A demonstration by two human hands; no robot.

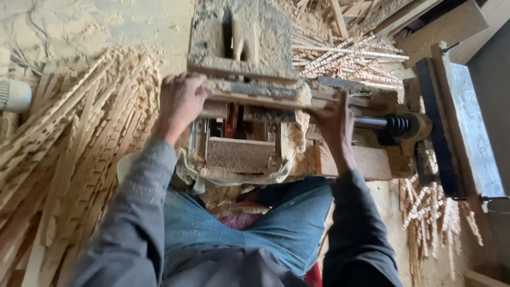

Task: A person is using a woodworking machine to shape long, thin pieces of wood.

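Head view: a seated person works at a sawdust-caked woodworking machine (241,143), knees beneath it. A thin wooden strip (260,98) lies crosswise on the machine's top, just in front of the slotted block (241,37). Left hand (180,103) closed in a fist over the strip's left end; right hand (334,125) curled round its right end, thumb up, beside the steel shaft and spring (396,126).

Judgement: steady, even pressure from both hands would keep the strip square to the block; fingers are best kept at the ends, clear of the middle slot. Cutter itself hidden.

Notched sticks (79,154) piled on the left; more (345,56) beyond the machine and lower right.
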